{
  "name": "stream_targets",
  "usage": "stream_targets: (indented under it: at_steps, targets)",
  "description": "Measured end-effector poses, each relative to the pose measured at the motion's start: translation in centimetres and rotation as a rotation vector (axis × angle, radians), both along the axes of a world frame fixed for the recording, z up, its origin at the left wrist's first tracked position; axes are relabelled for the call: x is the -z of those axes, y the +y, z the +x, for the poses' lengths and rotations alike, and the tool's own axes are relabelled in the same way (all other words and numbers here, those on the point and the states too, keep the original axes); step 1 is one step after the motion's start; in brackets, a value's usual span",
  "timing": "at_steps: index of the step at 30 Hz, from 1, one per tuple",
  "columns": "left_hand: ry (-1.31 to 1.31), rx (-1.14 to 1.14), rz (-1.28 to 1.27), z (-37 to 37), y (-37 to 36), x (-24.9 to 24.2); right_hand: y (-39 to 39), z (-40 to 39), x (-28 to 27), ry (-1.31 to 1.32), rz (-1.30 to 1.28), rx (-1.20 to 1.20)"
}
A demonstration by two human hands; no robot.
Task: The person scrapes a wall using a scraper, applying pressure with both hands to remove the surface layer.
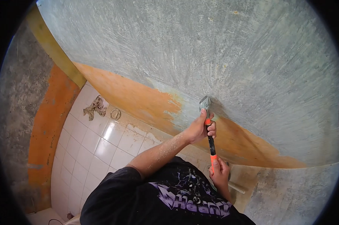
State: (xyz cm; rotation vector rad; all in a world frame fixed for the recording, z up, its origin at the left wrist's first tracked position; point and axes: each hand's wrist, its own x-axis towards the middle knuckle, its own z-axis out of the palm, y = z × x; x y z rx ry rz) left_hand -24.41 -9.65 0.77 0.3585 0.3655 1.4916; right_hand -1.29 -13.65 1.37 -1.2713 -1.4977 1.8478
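My left hand (200, 129) grips the upper shaft of a hammer-like tool (211, 144) with a black and orange handle. Its metal head (205, 102) rests against the grey scraped wall (233, 56), at the edge of a band of remaining orange paint (139, 97). My right hand (219, 170) is closed around the orange lower end of the handle. My forearm is dusted with pale powder. My black shirt with a purple print (184, 198) fills the bottom of the view.
A white tiled floor (98, 146) lies below left, with a crumpled rag (96, 107) and a small ring (115, 114) on it. An orange and grey side wall (45, 123) stands at the left. A pale stick (237, 186) lies near my right hand.
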Motion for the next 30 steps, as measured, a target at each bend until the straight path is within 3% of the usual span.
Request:
stream_targets:
  at_steps: [30]
  targets:
    - [0.026,0.008,0.097,-2.1,-0.4,0.6,-0.7,-1.6,-0.4,-0.008,0.042,0.058]
